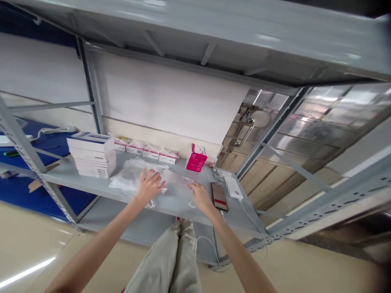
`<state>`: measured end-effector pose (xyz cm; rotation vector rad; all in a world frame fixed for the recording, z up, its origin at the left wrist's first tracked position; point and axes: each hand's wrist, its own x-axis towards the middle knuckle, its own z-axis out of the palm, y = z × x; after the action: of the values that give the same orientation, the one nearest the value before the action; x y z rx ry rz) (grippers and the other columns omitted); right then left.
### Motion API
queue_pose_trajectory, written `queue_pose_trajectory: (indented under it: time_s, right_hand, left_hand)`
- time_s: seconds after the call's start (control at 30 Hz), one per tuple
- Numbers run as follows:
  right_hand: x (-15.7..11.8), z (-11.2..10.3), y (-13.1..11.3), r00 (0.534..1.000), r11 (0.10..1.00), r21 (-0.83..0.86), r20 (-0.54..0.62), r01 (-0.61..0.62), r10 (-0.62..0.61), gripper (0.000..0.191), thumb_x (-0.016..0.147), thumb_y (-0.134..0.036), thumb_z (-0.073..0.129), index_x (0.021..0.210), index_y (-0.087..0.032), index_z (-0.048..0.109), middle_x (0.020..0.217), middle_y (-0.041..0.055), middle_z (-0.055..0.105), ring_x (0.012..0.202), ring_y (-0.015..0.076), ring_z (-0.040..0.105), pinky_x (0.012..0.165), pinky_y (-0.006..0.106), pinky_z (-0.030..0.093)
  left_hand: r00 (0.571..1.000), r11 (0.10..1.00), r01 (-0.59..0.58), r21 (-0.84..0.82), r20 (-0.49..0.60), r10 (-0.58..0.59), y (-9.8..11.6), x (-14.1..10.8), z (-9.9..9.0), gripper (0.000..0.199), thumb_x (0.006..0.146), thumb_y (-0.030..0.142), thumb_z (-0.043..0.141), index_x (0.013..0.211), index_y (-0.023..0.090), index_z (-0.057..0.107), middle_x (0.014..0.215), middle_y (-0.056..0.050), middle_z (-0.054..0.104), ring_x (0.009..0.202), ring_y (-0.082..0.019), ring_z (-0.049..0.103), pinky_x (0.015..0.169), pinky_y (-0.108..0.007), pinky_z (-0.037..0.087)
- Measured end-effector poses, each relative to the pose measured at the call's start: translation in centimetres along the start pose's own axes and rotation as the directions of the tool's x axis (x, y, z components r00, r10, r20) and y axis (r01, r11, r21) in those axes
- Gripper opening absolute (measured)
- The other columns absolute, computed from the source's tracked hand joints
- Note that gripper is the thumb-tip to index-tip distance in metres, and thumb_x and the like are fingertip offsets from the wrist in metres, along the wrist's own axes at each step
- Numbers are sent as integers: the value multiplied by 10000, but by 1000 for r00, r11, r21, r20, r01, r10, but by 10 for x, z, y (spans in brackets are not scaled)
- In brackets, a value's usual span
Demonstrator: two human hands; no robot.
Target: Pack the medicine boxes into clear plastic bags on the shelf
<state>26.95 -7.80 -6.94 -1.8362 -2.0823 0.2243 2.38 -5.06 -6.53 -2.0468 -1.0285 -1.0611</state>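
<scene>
My left hand (pixel 149 185) is over the grey shelf with its fingers spread, at the right edge of a heap of clear plastic bags (pixel 126 177). To its right a flat, clear plastic bag (pixel 177 179) lies across the shelf. My right hand (pixel 201 197) has its thumb and fingers pinched together on the right end of that flat bag. A white cord or tie (pixel 151 204) shows just below my left hand. Whether anything lies under the left palm is hidden.
A tall stack of white boxes (pixel 91 156) stands left. Pink-and-white boxes (pixel 151 151) line the back, with a magenta stack (pixel 196 158) beside them. A phone (pixel 219 197) and a cabled white power bank (pixel 233 187) lie right. Metal uprights (pixel 275 130) and an upper shelf (pixel 195 28) frame the space.
</scene>
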Motion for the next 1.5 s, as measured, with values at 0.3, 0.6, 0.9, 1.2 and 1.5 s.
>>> queue_pose_trajectory:
  time_s: [0.3,0.6,0.9,1.2,1.5]
  right_hand:
    - [3,11,-18,998,986,163,-69,16,-5,526,739,71,390,1135,-186,621,1037,52,694,989,145,615,922,275,433]
    - [-6,-1,-35,993,994,102,-112,46,-35,577,690,105,350,1143,-162,589,1103,77,653,1012,143,602,903,261,455]
    - [-8,10,-20,995,977,197,-81,76,-61,630,679,98,339,1181,-197,578,1056,57,670,902,130,634,866,268,480]
    - [-10,-11,-21,988,954,290,-150,74,-31,675,638,86,334,1201,-195,577,1049,51,680,928,138,620,905,287,467]
    - [-28,-35,-22,966,960,121,-87,252,-243,719,668,88,329,1269,-246,541,1245,59,574,1127,155,542,960,297,431]
  left_hand:
    - [832,964,-103,-245,509,218,71,-20,26,282,880,86,457,1133,149,565,1118,-106,644,959,-200,604,799,-321,479]
    - [817,978,-111,-177,543,191,63,-27,30,494,894,68,346,1349,186,496,1441,-100,464,1309,-277,417,915,-399,406]
    - [839,994,-72,-88,533,108,54,-13,28,478,894,66,370,1350,173,469,1191,-139,588,984,-233,549,794,-343,410]
    - [648,894,-70,-442,661,377,63,-4,46,179,848,89,501,827,152,668,1016,-101,677,999,-229,610,876,-346,441]
    - [662,901,-5,-435,674,329,57,18,89,404,836,142,538,1239,108,526,1326,-142,547,1219,-250,515,1021,-374,384]
